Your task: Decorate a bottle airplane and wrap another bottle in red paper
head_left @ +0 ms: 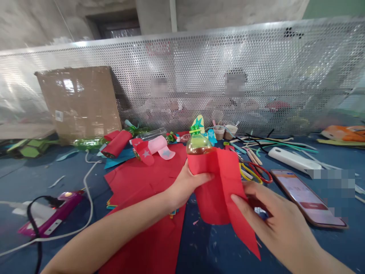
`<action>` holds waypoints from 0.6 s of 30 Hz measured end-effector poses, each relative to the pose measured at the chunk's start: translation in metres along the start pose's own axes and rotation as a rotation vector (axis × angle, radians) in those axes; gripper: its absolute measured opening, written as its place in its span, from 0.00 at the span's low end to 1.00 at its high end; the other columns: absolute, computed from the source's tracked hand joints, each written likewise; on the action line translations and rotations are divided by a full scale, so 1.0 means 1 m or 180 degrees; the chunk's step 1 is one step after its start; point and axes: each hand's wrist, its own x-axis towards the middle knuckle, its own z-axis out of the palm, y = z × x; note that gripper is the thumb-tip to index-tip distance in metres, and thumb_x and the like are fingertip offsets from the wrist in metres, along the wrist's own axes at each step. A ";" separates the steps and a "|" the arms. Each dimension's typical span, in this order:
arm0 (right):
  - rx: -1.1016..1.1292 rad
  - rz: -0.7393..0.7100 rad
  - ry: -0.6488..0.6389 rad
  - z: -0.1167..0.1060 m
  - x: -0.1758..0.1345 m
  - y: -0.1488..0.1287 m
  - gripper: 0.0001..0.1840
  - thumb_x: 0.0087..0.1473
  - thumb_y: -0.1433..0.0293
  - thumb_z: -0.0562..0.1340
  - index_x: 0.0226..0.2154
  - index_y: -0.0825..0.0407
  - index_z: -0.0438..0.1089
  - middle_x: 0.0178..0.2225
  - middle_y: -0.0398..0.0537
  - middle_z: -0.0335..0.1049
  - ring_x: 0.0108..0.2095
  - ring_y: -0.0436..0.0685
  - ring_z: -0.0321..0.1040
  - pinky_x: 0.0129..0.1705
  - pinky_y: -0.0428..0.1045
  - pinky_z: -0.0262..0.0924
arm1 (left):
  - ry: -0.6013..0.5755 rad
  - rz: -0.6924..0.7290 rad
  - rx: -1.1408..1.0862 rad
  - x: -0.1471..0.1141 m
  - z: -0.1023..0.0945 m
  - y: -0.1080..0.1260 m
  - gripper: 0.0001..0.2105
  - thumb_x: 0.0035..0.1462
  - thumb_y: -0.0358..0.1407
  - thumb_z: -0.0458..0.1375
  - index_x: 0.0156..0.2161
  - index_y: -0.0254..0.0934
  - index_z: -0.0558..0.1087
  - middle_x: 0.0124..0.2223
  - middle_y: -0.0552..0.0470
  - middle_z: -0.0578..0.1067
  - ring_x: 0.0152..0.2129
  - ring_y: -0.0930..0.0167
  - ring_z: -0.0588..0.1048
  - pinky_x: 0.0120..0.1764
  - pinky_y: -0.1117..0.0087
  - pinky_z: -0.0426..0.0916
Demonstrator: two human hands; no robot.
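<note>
A green-necked plastic bottle (199, 144) stands upright in front of me, slightly tilted, with red paper (209, 194) around its body. My left hand (186, 184) grips the bottle's left side through the paper, its thumb pressed across the front. My right hand (269, 213) pinches the loose end of the same paper, which stands out from the bottle on the right. Larger red sheets (154, 236) lie flat under my left forearm. The lower part of the bottle is hidden by the wrapping.
Scissors (261, 173), a phone (308, 198) and a white elongated device (293, 160) lie on the right. A purple power strip (54, 213) with trailing cables sits left. Paper-wrapped bottle pieces (116, 144) stand behind, before a perforated metal screen (188, 76).
</note>
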 end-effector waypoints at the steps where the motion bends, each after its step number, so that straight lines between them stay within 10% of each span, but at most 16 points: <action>1: -0.0109 -0.0186 0.0057 0.001 0.000 -0.001 0.04 0.59 0.69 0.55 0.33 0.48 0.63 0.28 0.42 0.73 0.26 0.50 0.72 0.28 0.42 0.66 | 0.0008 0.0072 0.0071 0.002 0.001 0.000 0.17 0.43 0.30 0.66 0.41 0.36 0.71 0.39 0.49 0.77 0.36 0.67 0.75 0.42 0.65 0.68; 13: -0.0964 -0.1115 0.0147 0.019 0.025 -0.012 0.12 0.62 0.74 0.47 0.34 0.52 0.65 0.29 0.51 0.74 0.29 0.57 0.74 0.24 0.48 0.67 | 0.0752 0.0482 0.0046 0.017 0.009 -0.003 0.22 0.40 0.32 0.67 0.41 0.38 0.66 0.34 0.54 0.75 0.29 0.71 0.74 0.34 0.70 0.70; 18: -0.0808 -0.1189 0.0102 0.028 0.028 -0.010 0.12 0.60 0.77 0.50 0.38 0.54 0.68 0.35 0.53 0.76 0.38 0.57 0.74 0.40 0.52 0.71 | 0.0820 0.0563 -0.0162 0.021 0.007 0.000 0.18 0.40 0.33 0.67 0.39 0.37 0.69 0.35 0.52 0.77 0.31 0.69 0.75 0.37 0.68 0.70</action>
